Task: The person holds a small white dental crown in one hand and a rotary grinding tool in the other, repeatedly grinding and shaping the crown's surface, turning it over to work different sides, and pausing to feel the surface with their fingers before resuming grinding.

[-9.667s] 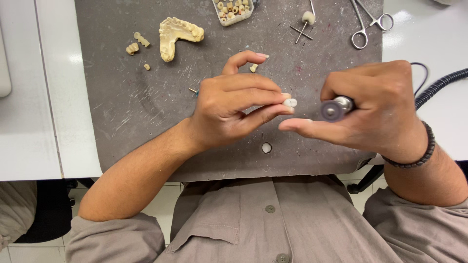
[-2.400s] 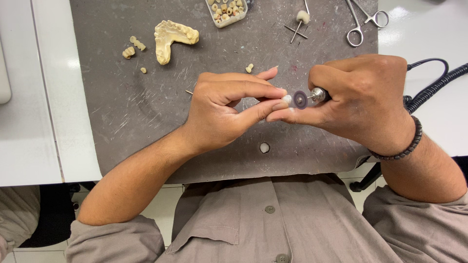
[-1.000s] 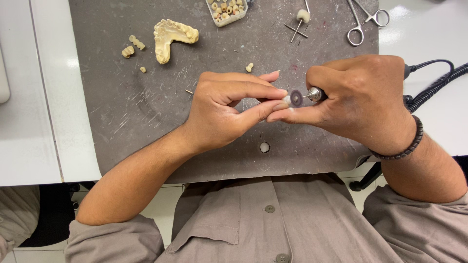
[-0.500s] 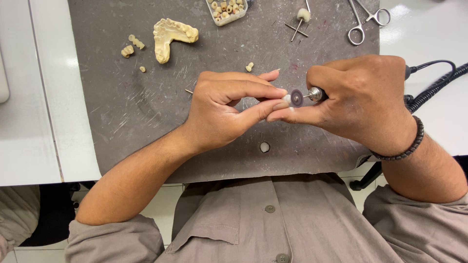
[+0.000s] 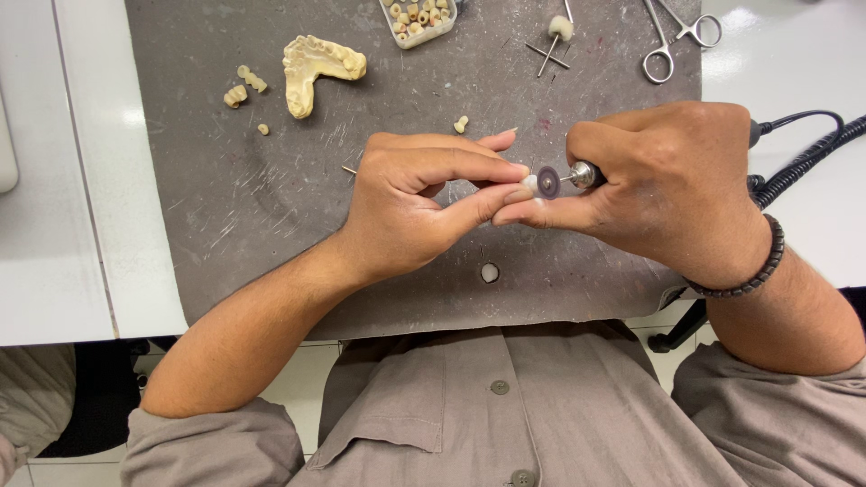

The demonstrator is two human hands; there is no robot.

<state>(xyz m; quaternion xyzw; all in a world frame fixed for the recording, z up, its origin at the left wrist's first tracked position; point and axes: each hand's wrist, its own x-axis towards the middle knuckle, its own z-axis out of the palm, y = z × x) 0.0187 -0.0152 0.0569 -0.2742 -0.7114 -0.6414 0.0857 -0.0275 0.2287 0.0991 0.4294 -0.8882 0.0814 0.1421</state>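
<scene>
With the left hand pinching a small white piece above the grey surface, grinding looks underway. Right hand closed around the handpiece, disc touching the piece. Next move needs steady, light contact.

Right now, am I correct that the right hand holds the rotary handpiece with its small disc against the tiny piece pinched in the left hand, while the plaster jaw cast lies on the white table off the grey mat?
Not quite: in the head view the plaster jaw cast lies on the grey mat, not off it. The rest stands: the right hand holds the rotary handpiece, its disc against the tiny piece pinched by the left hand.
</scene>
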